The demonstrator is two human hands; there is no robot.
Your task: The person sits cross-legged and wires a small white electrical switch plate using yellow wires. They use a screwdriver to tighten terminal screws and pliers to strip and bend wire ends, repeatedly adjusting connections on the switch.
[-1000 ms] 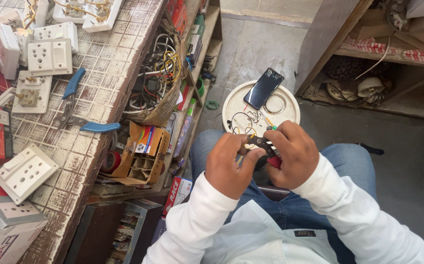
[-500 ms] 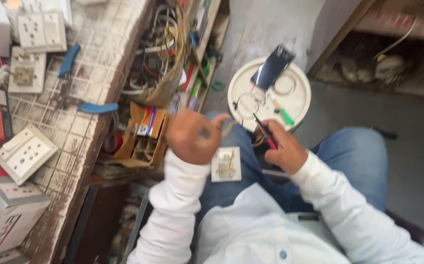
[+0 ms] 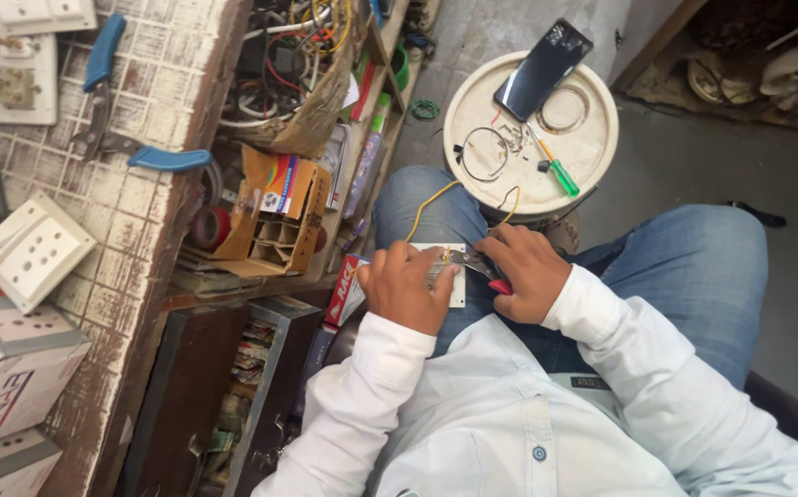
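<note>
Your left hand (image 3: pixel 405 287) clamps the white switch plate (image 3: pixel 450 276) on your lap, mid-frame; right hand (image 3: pixel 528 274) grips red-handled pliers (image 3: pixel 480 271) at its yellow wire (image 3: pixel 431 201).

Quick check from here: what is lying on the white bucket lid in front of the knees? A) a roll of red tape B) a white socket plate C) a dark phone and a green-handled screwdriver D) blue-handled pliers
C: the dark phone and the green-handled screwdriver both lie on the white bucket lid.
</note>
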